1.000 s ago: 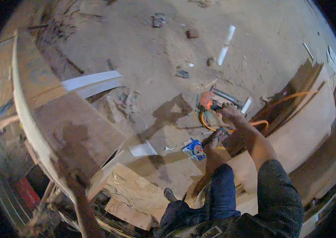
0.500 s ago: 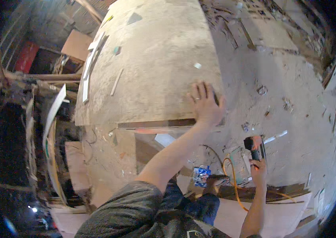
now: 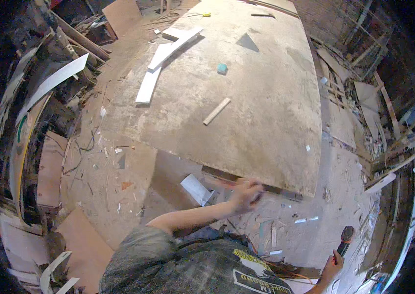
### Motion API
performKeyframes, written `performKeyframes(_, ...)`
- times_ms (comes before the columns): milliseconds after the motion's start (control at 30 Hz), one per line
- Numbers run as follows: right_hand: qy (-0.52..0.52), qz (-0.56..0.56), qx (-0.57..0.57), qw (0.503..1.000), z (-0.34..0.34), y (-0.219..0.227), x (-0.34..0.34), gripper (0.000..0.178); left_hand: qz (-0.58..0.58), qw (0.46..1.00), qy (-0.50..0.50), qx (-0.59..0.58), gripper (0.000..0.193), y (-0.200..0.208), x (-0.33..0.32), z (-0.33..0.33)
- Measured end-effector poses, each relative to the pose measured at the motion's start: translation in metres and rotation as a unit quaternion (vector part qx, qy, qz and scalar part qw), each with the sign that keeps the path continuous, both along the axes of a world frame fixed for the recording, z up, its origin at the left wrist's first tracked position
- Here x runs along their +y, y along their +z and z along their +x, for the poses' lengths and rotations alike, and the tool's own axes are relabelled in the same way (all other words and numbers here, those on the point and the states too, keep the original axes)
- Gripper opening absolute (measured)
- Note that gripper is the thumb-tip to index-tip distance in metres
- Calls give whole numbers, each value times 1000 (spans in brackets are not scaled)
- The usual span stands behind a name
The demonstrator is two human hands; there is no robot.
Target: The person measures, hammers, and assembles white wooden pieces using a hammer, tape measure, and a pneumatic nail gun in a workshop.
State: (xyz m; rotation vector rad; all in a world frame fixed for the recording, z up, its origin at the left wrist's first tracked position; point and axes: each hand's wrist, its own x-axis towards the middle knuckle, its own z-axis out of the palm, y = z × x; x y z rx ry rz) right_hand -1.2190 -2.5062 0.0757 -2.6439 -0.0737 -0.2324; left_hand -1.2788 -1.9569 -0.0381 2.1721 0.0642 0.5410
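A large worn wooden tabletop (image 3: 271,122) spreads out in front of me. At its near edge is my left hand (image 3: 246,195), blurred, with fingers that look curled; whether they grip the edge I cannot tell. Down at the lower right, my right hand (image 3: 333,266) is closed around the handle of an orange-and-black nail gun (image 3: 346,238), held away from the table. On the tabletop lie a short wooden stick (image 3: 216,111), a small teal block (image 3: 222,68), a grey triangular piece (image 3: 247,42) and overlapping white strips (image 3: 178,47).
A yellow-handled tool (image 3: 206,14) and a dark tool (image 3: 264,15) lie toward the table's far end. Below the near edge is a white piece (image 3: 196,189). Scraps litter the floor, boards (image 3: 52,169) lean at the left, and wood (image 3: 335,93) is piled on the right.
My view has swung, bringing more of the tabletop into sight. My left hand has moved from lying spread on the tabletop to its near edge. The nail gun, still in my right hand, is farther right.
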Motion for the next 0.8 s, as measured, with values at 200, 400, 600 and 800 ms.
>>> performKeyframes(200,131,25,52,990,87,17,147,25,30,935,351,31,16,-24,164,-128)
performKeyframes(400,296,-13,69,953,206,-4,318,28,77,864,496,39,14,9,198,-156)
performKeyframes(600,393,-62,-30,917,304,-64,462,29,115,803,581,75,13,31,194,-170)
performKeyframes(800,359,-118,-61,924,314,-98,517,26,159,775,609,65,14,24,226,-179)
